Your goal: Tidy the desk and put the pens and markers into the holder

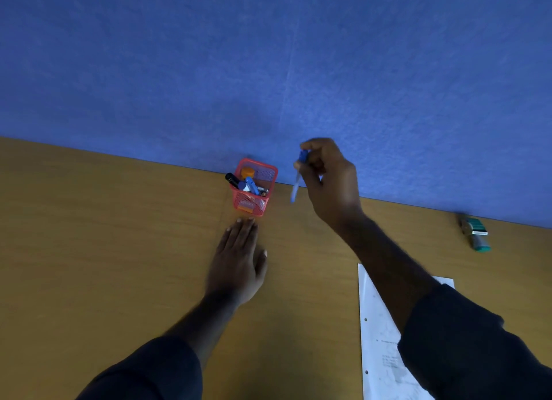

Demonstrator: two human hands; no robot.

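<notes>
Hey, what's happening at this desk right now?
A person is tidying pens into a red mesh holder by the blue wall. The right hand holds a blue pen in the air just right of the holder, tip down. The left hand lies flat on the desk in front of it. A paper sheet and a green stamp remain out.

sleeves: dark navy/black, long, loose fabric, pushed up to mid-forearm on both arms
left hand (239, 265): bare, no rings/watch visible
right hand (331, 184): bare, forearm w/ fine hair
</notes>
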